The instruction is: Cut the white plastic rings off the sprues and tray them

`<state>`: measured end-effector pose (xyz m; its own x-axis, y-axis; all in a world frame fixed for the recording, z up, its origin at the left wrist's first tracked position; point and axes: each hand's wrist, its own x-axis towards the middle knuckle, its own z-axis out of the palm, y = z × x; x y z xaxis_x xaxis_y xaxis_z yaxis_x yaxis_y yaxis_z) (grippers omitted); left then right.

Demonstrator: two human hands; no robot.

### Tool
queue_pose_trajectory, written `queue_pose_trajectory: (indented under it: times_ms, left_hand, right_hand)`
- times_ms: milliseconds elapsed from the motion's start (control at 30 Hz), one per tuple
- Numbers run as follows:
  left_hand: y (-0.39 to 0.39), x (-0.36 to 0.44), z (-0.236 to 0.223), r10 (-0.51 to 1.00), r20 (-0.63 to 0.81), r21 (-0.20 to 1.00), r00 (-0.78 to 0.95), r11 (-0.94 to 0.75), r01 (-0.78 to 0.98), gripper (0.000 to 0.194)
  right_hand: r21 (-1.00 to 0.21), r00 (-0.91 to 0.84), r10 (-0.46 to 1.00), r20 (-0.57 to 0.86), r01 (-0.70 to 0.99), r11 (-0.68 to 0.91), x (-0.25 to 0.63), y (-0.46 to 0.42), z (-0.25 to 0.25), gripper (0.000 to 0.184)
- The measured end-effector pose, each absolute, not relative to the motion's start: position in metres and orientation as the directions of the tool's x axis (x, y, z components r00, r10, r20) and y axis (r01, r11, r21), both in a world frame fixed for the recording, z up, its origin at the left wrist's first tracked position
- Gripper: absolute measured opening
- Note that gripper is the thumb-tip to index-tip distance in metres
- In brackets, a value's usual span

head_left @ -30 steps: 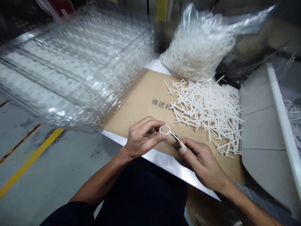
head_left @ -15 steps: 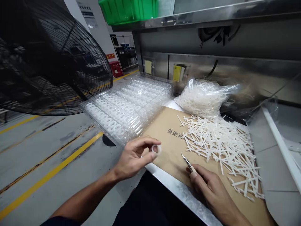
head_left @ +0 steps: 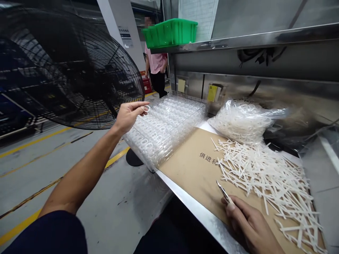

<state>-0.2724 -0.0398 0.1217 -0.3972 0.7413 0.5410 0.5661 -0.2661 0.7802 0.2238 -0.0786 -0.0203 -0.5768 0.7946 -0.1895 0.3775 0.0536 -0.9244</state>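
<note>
Pinched between the thumb and fingers of my left hand (head_left: 129, 114) is a small white plastic ring (head_left: 147, 108). That hand is stretched out over the left part of a clear plastic tray (head_left: 182, 139) that holds rows of similar white rings. My right hand (head_left: 247, 215) is closed around a scalpel (head_left: 224, 192), its metal blade pointing up and away over the cardboard sheet (head_left: 182, 162). A pile of white plastic sprue pieces (head_left: 265, 176) lies on the cardboard to the right of the scalpel.
Behind the pile stands a clear bag (head_left: 241, 121) of white rings. A large black fan (head_left: 87, 74) is at the left, close to my left hand. A green bin (head_left: 172, 33) rests on the metal shelf (head_left: 238, 40). A person in a pink shirt (head_left: 157, 63) is in the background.
The ring and scalpel tip, close together at first, have come apart. My left hand has carried the ring forward and left over the tray. My view has tilted up, bringing in the fan and shelf.
</note>
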Motion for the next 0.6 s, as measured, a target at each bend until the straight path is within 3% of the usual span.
queue_pose_trajectory:
  times_ms: [367,600]
  left_hand:
    - [-0.028,-0.332,0.117,0.760,0.546,0.699,-0.352,-0.182,0.692,0.037]
    - [-0.003,-0.370,0.112,0.778,0.558,0.430,-0.289,0.026,0.902,0.036]
  right_hand:
    - [-0.900,-0.568,0.760,-0.315,0.433,-0.049,0.231,-0.075,-0.034,0.057]
    - [-0.894,-0.564,0.769,-0.301,0.447,-0.023,0.235,-0.073,-0.034,0.057]
